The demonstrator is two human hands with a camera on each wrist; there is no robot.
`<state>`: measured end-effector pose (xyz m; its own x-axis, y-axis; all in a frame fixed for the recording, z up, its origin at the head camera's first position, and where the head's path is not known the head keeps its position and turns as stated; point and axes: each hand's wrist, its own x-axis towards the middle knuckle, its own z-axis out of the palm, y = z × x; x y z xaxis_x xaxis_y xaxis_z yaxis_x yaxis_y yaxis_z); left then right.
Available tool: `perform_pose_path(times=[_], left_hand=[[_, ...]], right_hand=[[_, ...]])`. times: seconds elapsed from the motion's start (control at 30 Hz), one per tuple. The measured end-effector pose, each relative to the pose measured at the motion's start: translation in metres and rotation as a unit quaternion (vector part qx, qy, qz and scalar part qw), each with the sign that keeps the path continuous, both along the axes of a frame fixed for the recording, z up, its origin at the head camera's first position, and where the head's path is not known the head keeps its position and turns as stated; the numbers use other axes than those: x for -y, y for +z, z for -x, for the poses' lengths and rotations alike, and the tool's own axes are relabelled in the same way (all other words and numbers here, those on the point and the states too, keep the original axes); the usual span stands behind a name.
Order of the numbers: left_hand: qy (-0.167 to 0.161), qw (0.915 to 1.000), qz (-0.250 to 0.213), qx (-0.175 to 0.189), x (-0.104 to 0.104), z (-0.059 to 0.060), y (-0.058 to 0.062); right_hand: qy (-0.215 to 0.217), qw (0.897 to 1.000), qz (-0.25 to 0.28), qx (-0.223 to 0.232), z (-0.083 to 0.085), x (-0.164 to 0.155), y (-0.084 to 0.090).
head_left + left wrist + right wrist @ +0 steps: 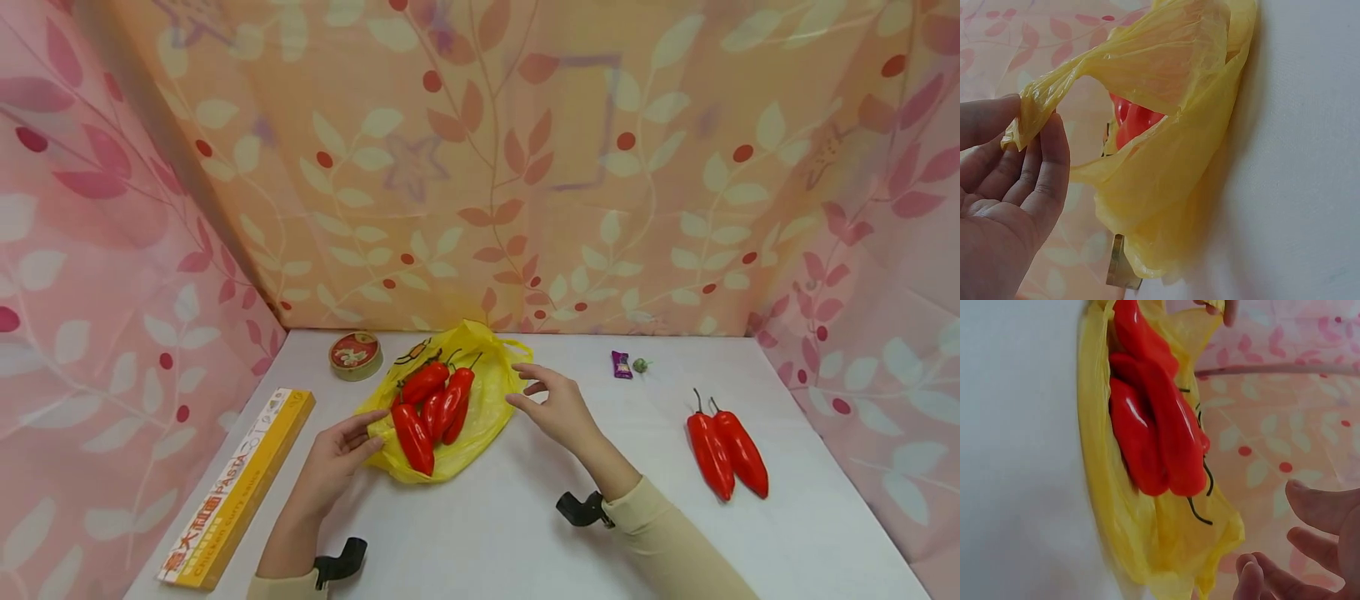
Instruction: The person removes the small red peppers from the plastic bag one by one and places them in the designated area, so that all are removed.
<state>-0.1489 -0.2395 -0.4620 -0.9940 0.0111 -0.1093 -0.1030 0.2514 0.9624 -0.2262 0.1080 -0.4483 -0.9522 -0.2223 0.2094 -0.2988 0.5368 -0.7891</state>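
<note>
A yellow plastic bag lies spread on the table with several red chili peppers in it, their dark stems toward the back. At the bag's left edge my left hand pinches the plastic between thumb and fingers; the left wrist view shows the gathered bag edge in its grip. My right hand is beside the bag's right edge, fingers loosely bent and apart from the plastic. In the right wrist view the right hand holds nothing, with peppers lying in the bag beyond it.
Left of the bag lies a yellow pasta box, with a round red tin behind it. A small purple packet and a small green item sit at the back right. Two more red peppers lie at the right. Patterned curtains surround the table.
</note>
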Motion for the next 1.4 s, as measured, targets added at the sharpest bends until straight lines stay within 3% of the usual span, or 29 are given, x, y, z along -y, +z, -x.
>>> perform_pose_path(times=[0.27,0.57,0.87,1.03,1.2,1.3,1.4], left_hand=[[-0.002,1.0,0.004,-0.003,0.001,-0.001,0.001],[-0.005,0.9999,-0.016,-0.003,0.002,-0.001,0.0],[-0.007,0.9998,-0.018,-0.006,0.001,-0.001,0.001],[-0.007,0.9998,-0.02,-0.006,0.002,-0.001,0.0],[-0.004,0.9998,-0.02,0.001,0.002,-0.001,-0.001],[-0.006,0.9997,-0.022,0.002,0.002,-0.001,0.0],[-0.008,0.9998,-0.02,0.002,0.003,0.0,0.001]], right_hand=[[0.021,0.998,0.05,0.028,0.01,0.029,-0.003],[0.054,0.988,0.11,0.09,0.024,0.053,-0.013],[0.052,0.979,0.134,0.144,0.035,0.071,-0.025],[0.034,0.981,0.117,0.15,0.039,0.083,-0.032],[0.044,0.983,0.105,0.147,0.042,0.091,-0.039],[0.043,0.98,0.121,0.151,0.04,0.091,-0.038],[0.043,0.971,0.159,0.173,0.034,0.088,-0.032]])
